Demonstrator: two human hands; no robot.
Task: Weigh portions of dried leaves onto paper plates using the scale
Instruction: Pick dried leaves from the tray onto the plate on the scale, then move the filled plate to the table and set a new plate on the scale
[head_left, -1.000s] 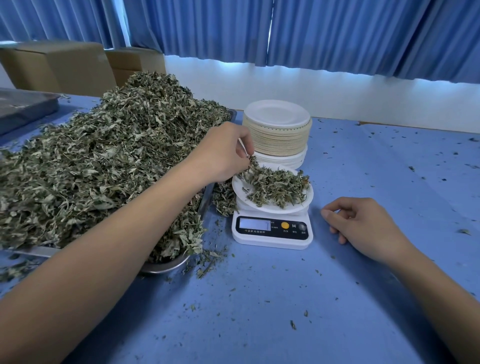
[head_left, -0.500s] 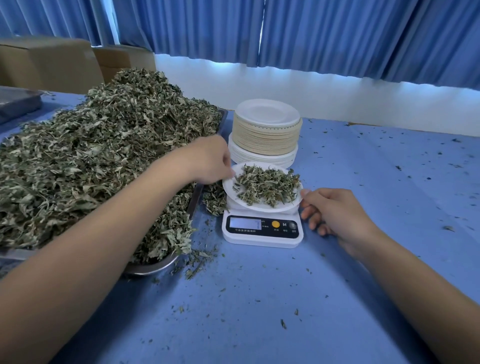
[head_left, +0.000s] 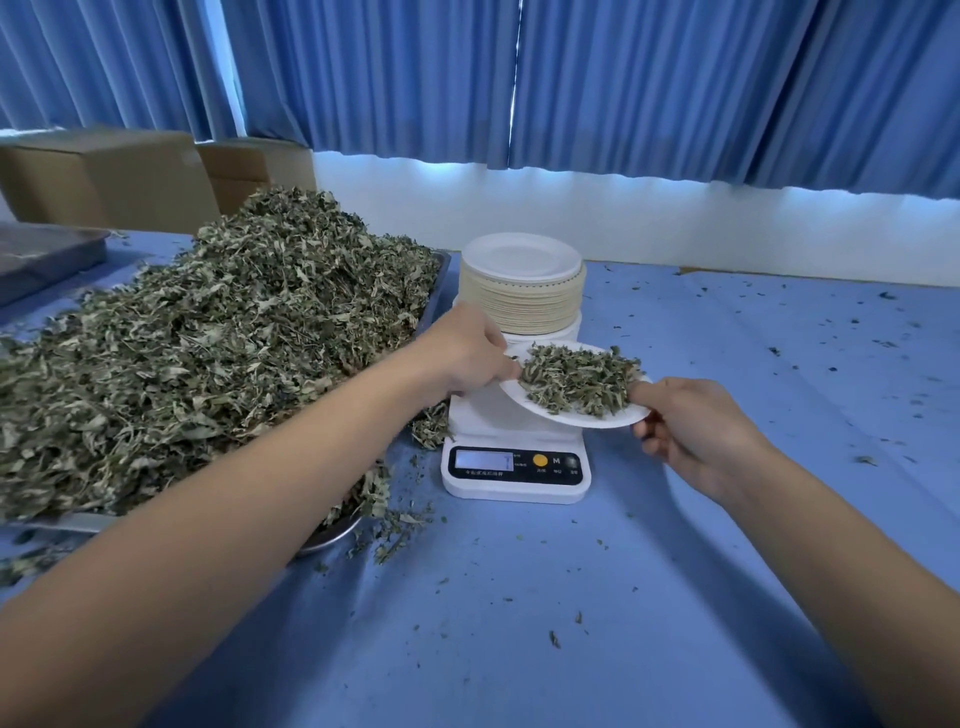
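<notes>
A white paper plate (head_left: 597, 419) heaped with dried leaves (head_left: 576, 380) hangs tilted just above the white digital scale (head_left: 515, 461). My right hand (head_left: 691, 435) pinches the plate's right rim, thumb on top. My left hand (head_left: 467, 354) holds the plate's left rim with its fingertips. A big pile of dried leaves (head_left: 208, 358) fills a metal tray (head_left: 332, 535) at the left. A stack of empty paper plates (head_left: 521, 280) stands behind the scale.
Loose leaf bits lie scattered over the blue tablecloth (head_left: 519, 623). Cardboard boxes (head_left: 109, 176) and a second metal tray (head_left: 41, 254) sit at the far left. Blue curtains hang behind the table.
My right hand moved in from the table and took the plate's right rim. Both hands have lifted the filled plate off the scale and shifted it slightly right.
</notes>
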